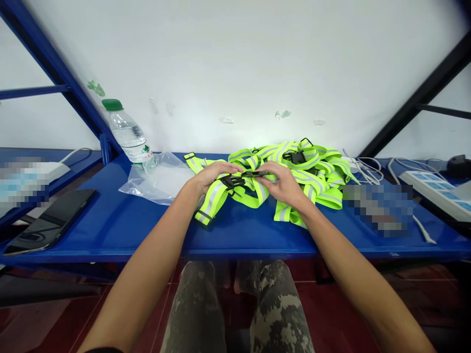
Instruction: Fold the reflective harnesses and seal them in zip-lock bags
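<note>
A neon yellow reflective strap (215,197) with a grey stripe runs between my hands above the blue table. My left hand (215,175) is closed on this strap, beside a black buckle (232,182). Facing it, my right hand (280,180) pinches another black buckle piece (253,174), whose tip reaches toward my left fingertips. Whether the two pieces touch I cannot tell. Behind and right of my hands lies a tangled heap of the same reflective straps (324,169), with more black buckles in it.
A water bottle (128,135) with a green cap leans at the back left, by a clear plastic bag (158,179). A dark phone (51,220) lies on the left of the blue table (243,238). White cables (368,169) and a power strip (437,189) are at right.
</note>
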Tool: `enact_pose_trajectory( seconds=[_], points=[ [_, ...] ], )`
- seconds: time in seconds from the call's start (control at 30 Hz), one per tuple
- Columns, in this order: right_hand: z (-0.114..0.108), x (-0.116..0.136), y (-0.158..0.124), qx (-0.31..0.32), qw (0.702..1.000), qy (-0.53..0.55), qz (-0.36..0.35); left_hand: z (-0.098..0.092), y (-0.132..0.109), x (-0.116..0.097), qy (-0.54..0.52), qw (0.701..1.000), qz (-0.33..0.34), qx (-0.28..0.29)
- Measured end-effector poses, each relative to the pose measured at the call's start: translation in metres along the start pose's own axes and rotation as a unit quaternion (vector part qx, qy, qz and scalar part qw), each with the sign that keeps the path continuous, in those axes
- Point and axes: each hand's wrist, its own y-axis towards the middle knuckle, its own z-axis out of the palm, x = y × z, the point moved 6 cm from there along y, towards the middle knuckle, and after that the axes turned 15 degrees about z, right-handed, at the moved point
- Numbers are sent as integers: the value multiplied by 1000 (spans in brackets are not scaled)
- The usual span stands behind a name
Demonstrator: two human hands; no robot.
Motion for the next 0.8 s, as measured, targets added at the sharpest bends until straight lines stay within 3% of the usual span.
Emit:
enact_pose_trajectory(
  seconds=[0.2, 0.43, 0.8],
  points=[
    [-4, -5, 0, -32, 999, 12, 7, 1, 0, -5, 49, 998, 21, 15],
    [2, -12, 2, 100, 981, 57, 158, -4, 1, -11, 89, 994, 61, -8],
    [6, -21, 3, 96, 970, 82, 207, 12, -7, -22, 99, 993, 60, 19]
  ],
)
